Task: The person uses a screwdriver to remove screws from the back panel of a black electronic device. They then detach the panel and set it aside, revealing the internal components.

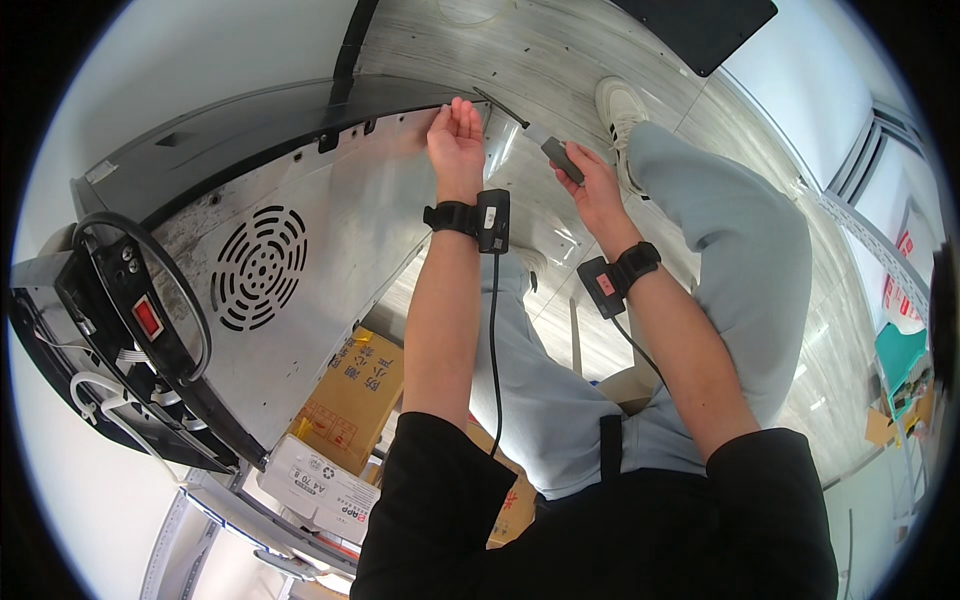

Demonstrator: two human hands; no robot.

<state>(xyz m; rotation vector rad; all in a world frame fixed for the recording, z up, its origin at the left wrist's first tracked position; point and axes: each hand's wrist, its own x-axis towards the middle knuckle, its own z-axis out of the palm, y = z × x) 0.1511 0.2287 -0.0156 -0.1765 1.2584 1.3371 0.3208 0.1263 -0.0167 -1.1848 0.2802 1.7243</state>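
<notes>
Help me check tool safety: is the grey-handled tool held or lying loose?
Held: the right hand's fingers close around the handle of the grey-handled tool, and its dark shaft sticks out beyond them.

Metal panel (350, 210): we take this silvery sheet as landmark; it has a round slotted vent (262, 268).
Left hand (457, 138): at the panel's far right corner, fingers loosely curled; we cannot tell whether they touch its dark edge.
Right hand (597, 185): right of the panel, apart from it, wrapped around the screwdriver's grey handle.
Screwdriver (561, 160): its dark shaft slants toward the panel's far right corner, tip just beside it.
Red switch (147, 316): set in a black frame left of the panel.
Boxes: we see a brown carton (350, 400) and a white box (318, 485) on the panel's near side.
Shoe (622, 110): pale, on the floor (560, 60) right of the panel.
</notes>
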